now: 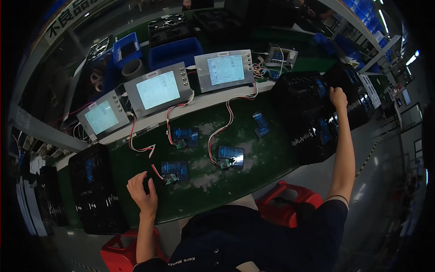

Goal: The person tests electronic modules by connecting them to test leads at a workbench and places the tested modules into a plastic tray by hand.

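Observation:
My left hand [142,192] is over the near left of the green bench, thumb and fingers apart, holding nothing. Close to it lies a flat black pack with blue print [178,168], its small green circuit board [171,178] at one corner beside a red and white lead. Two similar packs, one in the middle [232,156] and one farther back [186,135], have wires running to the testers. Far to the right, my right hand [338,99] is closed above the stacked black trays [301,102]; whatever its fingers hold is hidden. Another pack [260,125] lies near those trays.
Three testers with lit screens [158,89] [225,69] [102,117] line the back ledge. A black tray [96,190] stands at the bench's left end. Blue bins [176,53] sit behind. Red stools [287,204] [118,254] stand below the front edge.

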Demonstrator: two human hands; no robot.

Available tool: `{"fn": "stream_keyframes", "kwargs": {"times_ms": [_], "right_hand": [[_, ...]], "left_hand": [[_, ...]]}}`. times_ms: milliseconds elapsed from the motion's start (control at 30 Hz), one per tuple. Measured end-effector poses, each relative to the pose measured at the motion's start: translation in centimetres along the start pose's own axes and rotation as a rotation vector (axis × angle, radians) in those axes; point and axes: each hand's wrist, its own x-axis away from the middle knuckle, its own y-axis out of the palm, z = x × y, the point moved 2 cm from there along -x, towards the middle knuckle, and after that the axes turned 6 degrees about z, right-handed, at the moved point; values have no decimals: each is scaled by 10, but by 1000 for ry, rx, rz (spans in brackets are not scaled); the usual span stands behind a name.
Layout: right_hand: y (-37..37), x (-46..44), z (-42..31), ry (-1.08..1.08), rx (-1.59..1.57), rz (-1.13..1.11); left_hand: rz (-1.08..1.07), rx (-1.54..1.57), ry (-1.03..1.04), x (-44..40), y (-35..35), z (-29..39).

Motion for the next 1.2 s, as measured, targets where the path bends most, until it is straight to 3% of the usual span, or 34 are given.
{"fn": "stream_keyframes", "kwargs": {"times_ms": [67,200,300,367,567,767,933,1000,1033,1100,1200], "right_hand": [[-13,10,-25,111,187,3],[-5,-15,-16,164,88,-45],[1,-32,-10,-10,-130,-220],[5,-33,-7,-399,-136,-123],[20,-57,14,-518,-70,-230],[10,-54,13,-481,-86,-178],[-56,12,-39,-465,-435,-130],[-92,76,-92,-507,-567,-138],[-100,104,-112,-498,-734,-271],[-104,148,-147,-476,-1052,-546],[-87,207,-196,-435,-1329,-883]], "left_hand": [[14,18,-8,0,0,0],[14,14,3,-1,3,-1],[3,2,-9,-1,2,-2],[16,16,21,-3,2,-1],[-5,21,44,-7,1,4],[-134,95,268,-14,7,21],[-255,108,343,-19,17,20],[-292,39,515,-22,16,22],[-291,29,513,-23,15,22],[-392,-105,705,-25,16,26],[-367,-156,862,-29,17,30]]}}
